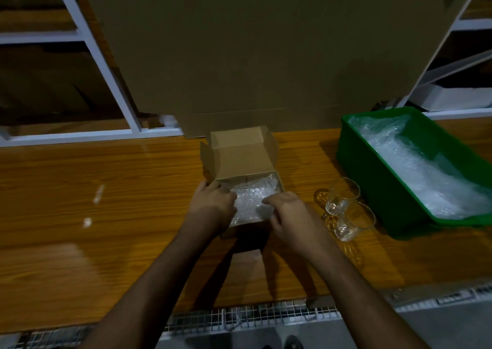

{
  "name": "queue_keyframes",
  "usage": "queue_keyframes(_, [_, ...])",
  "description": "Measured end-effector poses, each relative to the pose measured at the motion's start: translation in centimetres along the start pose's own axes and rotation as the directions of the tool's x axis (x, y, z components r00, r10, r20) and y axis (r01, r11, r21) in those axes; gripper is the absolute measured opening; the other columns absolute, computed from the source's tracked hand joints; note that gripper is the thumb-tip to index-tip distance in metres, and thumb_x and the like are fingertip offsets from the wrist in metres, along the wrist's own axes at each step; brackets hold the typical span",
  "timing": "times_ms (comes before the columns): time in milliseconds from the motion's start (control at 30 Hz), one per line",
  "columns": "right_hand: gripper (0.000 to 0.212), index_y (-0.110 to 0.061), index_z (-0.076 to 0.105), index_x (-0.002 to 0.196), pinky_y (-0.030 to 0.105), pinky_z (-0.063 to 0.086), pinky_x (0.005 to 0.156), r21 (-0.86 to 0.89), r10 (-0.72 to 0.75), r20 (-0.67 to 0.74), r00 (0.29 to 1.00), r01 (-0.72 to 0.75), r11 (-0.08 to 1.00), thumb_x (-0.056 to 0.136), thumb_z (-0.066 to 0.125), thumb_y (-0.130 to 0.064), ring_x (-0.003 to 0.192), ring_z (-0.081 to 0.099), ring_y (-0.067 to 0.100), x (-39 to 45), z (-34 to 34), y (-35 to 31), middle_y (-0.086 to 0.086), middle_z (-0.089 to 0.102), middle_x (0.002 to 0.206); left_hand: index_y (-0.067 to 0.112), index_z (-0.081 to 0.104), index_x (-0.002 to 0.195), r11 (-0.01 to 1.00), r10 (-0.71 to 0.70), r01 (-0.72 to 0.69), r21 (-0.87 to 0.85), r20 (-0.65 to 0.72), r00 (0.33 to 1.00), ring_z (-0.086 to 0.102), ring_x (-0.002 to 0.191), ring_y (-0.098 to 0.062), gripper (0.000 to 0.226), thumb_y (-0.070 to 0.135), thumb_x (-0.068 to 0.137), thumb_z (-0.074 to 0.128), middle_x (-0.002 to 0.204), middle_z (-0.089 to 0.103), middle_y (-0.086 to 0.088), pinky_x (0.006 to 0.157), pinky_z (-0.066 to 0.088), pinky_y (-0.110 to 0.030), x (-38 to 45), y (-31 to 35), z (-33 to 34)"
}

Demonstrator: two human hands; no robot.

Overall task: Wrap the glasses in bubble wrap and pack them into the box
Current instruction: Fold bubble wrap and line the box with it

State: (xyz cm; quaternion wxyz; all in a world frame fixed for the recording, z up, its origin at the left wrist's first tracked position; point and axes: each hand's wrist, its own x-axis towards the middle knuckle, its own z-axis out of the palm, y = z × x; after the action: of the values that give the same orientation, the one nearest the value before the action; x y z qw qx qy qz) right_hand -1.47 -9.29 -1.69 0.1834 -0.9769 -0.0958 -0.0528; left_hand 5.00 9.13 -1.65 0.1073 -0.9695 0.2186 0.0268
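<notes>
A small cardboard box (239, 154) stands open on the wooden table, its lid flap raised at the back. Inside lies a bundle of bubble wrap (253, 197); whether a glass is in it cannot be seen. My left hand (213, 202) rests on the box's left edge with fingers curled on the wrap. My right hand (287, 213) is at the box's front right corner, fingers bent down onto the wrap. Two bare clear glasses (342, 198) (352, 222) lie on their sides to the right of the box.
A green plastic bin (372, 178) holding more bubble wrap (415, 165) sits at the right. A large cardboard sheet (253, 50) leans upright behind the box. White shelf frames (106, 69) stand at the back. A wire mesh runs below the table's near edge.
</notes>
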Motion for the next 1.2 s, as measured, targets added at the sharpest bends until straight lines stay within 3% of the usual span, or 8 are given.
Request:
queue_keyframes(67, [0.024,-0.014,0.069,0.111,0.023,0.049,0.083,0.152,0.034,-0.288,0.957,0.01,0.988,0.091,0.057,-0.012,0.1,0.057,0.011,-2.8,0.5,1.4,-0.003,0.066,0.106,0.027,0.063,0.126,0.985,-0.021,-0.018,-0.172,-0.221,0.975,0.05,0.123,-0.018,0.036,0.045,0.099,0.049,0.13,0.065,0.004,0.098,0.034,-0.038,-2.1,0.3,1.1])
queue_keyframes(167, [0.013,-0.007,0.066,0.096,0.026,0.044,0.076,0.221,0.23,-0.639,0.734,-0.111,0.969,0.086,0.061,-0.012,0.089,0.055,0.016,-6.9,2.1,3.7,0.003,0.064,0.094,0.025,0.067,0.119,0.937,-0.065,-0.076,-0.341,-0.383,0.922,0.057,0.11,-0.017,0.033,0.043,0.097,0.051,0.119,0.069,0.005,0.087,0.041,-0.036,-4.8,1.1,3.6])
queue_keyframes(333, [0.065,-0.001,0.051,0.122,0.022,0.042,0.075,0.525,0.674,-0.594,0.439,-0.423,0.739,0.071,0.09,-0.015,0.098,0.045,0.012,-9.8,3.4,6.6,0.016,0.05,0.117,0.018,0.064,0.122,0.905,-0.025,-0.185,-0.383,-0.481,0.876,0.055,0.106,-0.025,0.037,0.034,0.091,0.053,0.12,0.065,-0.002,0.081,0.043,-0.038,-7.3,2.5,6.3])
queue_keyframes(433, [0.096,-0.006,0.039,0.144,0.031,0.041,0.091,0.585,0.768,-0.441,0.465,-0.5,0.639,0.067,0.092,-0.029,0.114,0.044,0.018,-9.1,3.2,8.7,0.017,0.045,0.137,0.017,0.063,0.124,0.881,-0.077,-0.165,-0.444,-0.478,0.875,0.054,0.102,-0.021,0.03,0.024,0.095,0.058,0.116,0.065,0.0,0.08,0.044,-0.038,-7.2,3.3,5.8])
queue_keyframes(567, [0.059,-0.017,0.058,0.125,0.038,0.047,0.088,0.554,0.741,-0.395,0.543,-0.504,0.663,0.075,0.085,-0.035,0.114,0.053,0.026,-8.5,3.6,9.6,0.006,0.06,0.12,0.018,0.063,0.125,0.868,-0.128,-0.135,-0.478,-0.478,0.869,0.053,0.097,-0.016,0.031,0.017,0.094,0.065,0.11,0.063,0.003,0.076,0.041,-0.035,-6.5,3.2,5.9])
queue_keyframes(800, [0.047,-0.026,0.065,0.115,0.003,0.044,0.064,0.59,0.582,-0.27,0.767,-0.346,0.729,0.074,0.087,-0.032,0.087,0.058,-0.003,-8.9,5.6,3.9,-0.011,0.062,0.102,0.014,0.066,0.121,0.83,-0.213,-0.136,-0.541,-0.533,0.819,0.054,0.109,-0.026,0.034,0.02,0.088,0.068,0.123,0.063,-0.007,0.086,0.036,-0.029,-6.6,1.4,7.2])
queue_keyframes(1033, [0.052,-0.039,0.059,0.119,0.005,0.048,0.072,0.536,0.325,-0.165,0.931,-0.192,0.822,0.074,0.084,-0.038,0.1,0.053,-0.013,-7.3,7.5,-0.3,-0.019,0.059,0.106,0.038,0.051,0.133,0.384,-0.252,-0.103,-0.918,-0.211,0.945,0.057,0.106,0.001,0.054,0.062,0.085,0.058,0.121,0.057,0.02,0.078,0.053,-0.021,-10.0,5.2,8.1])
queue_keyframes(1200, [0.072,-0.033,0.055,0.135,0.01,0.048,0.084,0.434,0.266,0.082,0.96,-0.275,0.858,0.071,0.087,-0.027,0.108,0.054,-0.002,-7.8,4.9,0.1,-0.019,0.053,0.118,0.045,0.047,0.134,0.308,-0.243,-0.064,-0.949,-0.144,0.959,0.058,0.107,0.009,0.056,0.051,0.084,0.073,0.121,0.059,0.024,0.078,0.052,-0.013,-9.7,6.0,8.1])
